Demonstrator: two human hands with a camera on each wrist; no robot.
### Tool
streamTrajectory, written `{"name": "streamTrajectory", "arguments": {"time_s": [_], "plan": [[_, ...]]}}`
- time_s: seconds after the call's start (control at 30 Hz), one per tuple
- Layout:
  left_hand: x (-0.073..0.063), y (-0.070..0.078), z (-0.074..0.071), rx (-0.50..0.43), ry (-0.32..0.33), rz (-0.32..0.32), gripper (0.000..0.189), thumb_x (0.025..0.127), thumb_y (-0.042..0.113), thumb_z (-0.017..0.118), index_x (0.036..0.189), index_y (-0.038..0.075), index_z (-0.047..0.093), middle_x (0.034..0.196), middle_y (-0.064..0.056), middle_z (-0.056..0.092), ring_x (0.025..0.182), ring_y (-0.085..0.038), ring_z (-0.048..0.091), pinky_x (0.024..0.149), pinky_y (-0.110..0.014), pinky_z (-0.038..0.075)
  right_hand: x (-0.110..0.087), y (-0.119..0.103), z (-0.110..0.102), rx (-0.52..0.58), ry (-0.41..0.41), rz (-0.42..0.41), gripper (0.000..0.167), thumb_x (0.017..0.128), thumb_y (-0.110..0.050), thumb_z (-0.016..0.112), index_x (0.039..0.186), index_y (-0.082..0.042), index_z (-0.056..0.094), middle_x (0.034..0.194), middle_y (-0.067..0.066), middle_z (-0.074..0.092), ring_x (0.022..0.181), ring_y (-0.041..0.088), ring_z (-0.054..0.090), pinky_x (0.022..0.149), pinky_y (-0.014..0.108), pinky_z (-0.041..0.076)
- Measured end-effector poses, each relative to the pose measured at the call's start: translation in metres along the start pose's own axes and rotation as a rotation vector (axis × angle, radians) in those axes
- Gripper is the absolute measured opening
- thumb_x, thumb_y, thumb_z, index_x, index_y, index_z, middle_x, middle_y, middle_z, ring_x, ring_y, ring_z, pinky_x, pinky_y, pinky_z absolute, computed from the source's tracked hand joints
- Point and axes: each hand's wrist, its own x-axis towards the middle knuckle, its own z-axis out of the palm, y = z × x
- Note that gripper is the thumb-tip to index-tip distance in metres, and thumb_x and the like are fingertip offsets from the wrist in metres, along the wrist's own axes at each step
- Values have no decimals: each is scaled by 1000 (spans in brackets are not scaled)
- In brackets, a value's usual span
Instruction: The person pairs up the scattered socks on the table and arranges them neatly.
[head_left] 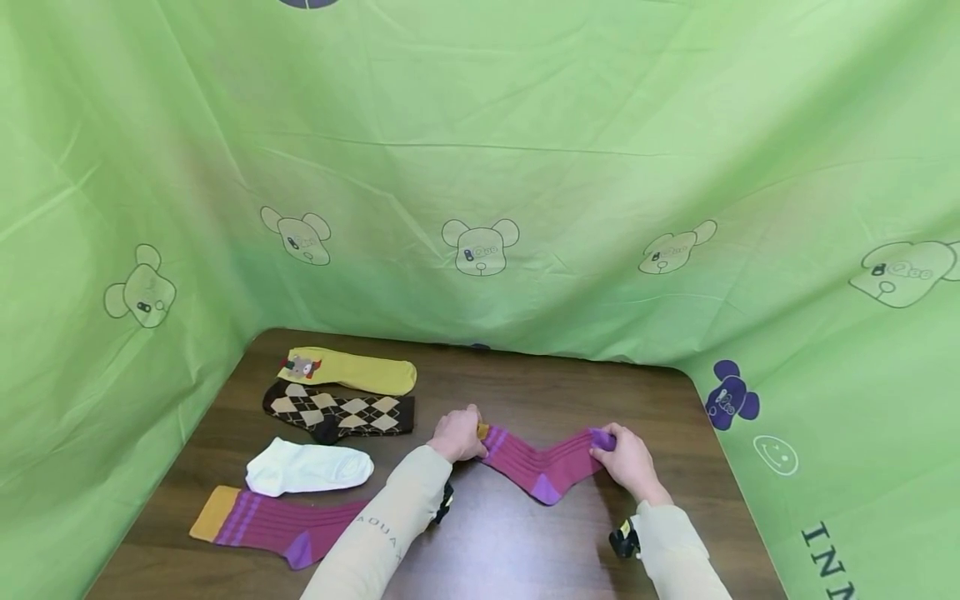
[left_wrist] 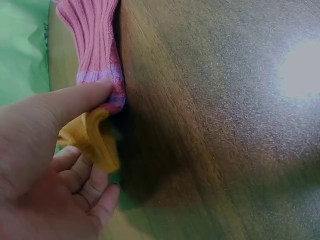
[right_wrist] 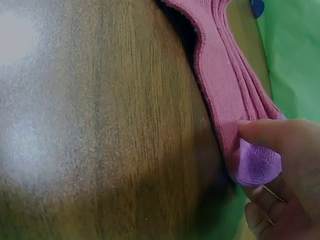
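Both hands hold one magenta sock (head_left: 525, 460) with a purple heel and toe, stretched sideways over the table. My left hand (head_left: 457, 434) pinches its mustard cuff end; in the left wrist view the thumb lies over the purple stripes and the cuff (left_wrist: 95, 140) folds between thumb and fingers. At the other end my right hand (head_left: 628, 460) pinches the purple toe (right_wrist: 257, 162) between thumb and fingers. A matching magenta sock (head_left: 262, 525) lies flat at the front left, its toe end hidden behind the left sleeve.
Left on the brown wooden table (head_left: 517, 542) lie a white sock (head_left: 307, 467), a black and beige argyle sock (head_left: 345, 413) and a yellow sock (head_left: 360, 371) with an animal face. Green printed cloth (head_left: 480, 183) hangs behind and at both sides.
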Motion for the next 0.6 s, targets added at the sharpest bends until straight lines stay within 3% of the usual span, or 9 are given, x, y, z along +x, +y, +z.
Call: {"name": "streamTrajectory", "arguments": {"time_s": [0.17,0.37,0.6], "plan": [[-1,-2,-1,14,-18,33,34,70,29,94,79,13,65,78,1,56,77,-19,56,74,-40,50,2,5,2,18,-3,10,29,82,-15,81,104,-3,67,95,20,69,87,37,65,78,55,49],[-2,-3,4,-48,-6,46,37,72,23,93,94,11,66,81,-1,59,77,-21,57,72,-39,50,2,6,1,26,-12,20,32,83,-16,81,108,-1,68,95,20,69,86,37,65,77,55,49],[-9,0,-1,11,-13,169,34,70,12,88,87,17,59,74,3,54,69,-18,53,61,-36,46,1,6,2,37,-23,27,33,85,-16,80,110,1,69,95,20,70,86,37,65,79,56,49]]}}
